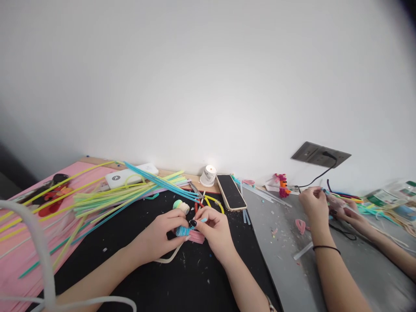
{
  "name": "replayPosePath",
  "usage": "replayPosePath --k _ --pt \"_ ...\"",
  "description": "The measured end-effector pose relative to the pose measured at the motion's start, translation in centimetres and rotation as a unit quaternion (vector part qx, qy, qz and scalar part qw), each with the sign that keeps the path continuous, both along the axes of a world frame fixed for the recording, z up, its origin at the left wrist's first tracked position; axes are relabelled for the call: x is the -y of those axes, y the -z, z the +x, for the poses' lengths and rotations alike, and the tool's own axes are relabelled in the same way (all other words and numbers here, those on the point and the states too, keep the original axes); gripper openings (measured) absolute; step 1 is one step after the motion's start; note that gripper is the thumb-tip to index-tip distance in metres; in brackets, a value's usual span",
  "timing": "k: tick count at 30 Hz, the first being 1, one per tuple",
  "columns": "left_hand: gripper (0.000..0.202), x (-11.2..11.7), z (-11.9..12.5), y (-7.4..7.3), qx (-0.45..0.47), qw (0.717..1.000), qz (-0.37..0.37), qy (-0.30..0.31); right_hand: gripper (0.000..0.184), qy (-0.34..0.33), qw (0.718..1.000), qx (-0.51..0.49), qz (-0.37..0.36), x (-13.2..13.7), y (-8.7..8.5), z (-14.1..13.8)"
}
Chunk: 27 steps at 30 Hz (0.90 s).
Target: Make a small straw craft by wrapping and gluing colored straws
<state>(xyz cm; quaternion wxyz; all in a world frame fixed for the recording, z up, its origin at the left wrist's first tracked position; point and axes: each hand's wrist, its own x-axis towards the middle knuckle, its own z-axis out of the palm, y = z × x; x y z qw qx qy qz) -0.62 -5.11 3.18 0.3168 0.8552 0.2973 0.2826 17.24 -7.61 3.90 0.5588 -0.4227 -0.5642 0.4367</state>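
Note:
My left hand is closed round a small craft piece of coiled blue pipe cleaner. A pink ribbed part shows just beside the blue coil, under my fingertips. Pressed in from the other side, my right hand pinches a light-blue end at the same piece. Just above my left fingers sits a rounded cream and mint-green piece; I cannot tell if it is joined to the blue one. Behind my right hand lie red-handled pliers, partly covered.
Long pipe cleaners spread over the pink sheet and black mat at left. Near the wall are a white power strip, paper cup and phone. A co-worker's hands work at right, below a socket.

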Motion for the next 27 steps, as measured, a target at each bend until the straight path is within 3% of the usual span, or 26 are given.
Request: replayPosePath --k 7,12,14,20,27 --pt "0.01 0.02 0.08 0.14 0.006 1.0 -0.009 0.006 0.026 0.019 1.0 0.003 -0.003 0.07 0.0 0.21" --pt "0.013 -0.05 0.04 0.47 0.021 1.0 0.009 -0.007 0.01 0.039 0.999 0.026 -0.003 0.05 -0.15 0.23" --pt "0.012 -0.12 0.02 0.6 0.033 0.999 0.02 -0.021 0.002 0.035 0.998 0.037 -0.023 0.14 -0.27 0.13" --pt "0.011 -0.19 -0.04 0.89 0.048 0.997 0.033 -0.045 0.007 0.015 0.994 0.006 -0.106 0.38 -0.65 -0.22" --pt "0.012 -0.15 0.0 0.85 0.037 0.997 0.018 -0.059 0.003 0.03 0.993 -0.034 -0.108 0.39 -0.54 -0.24"
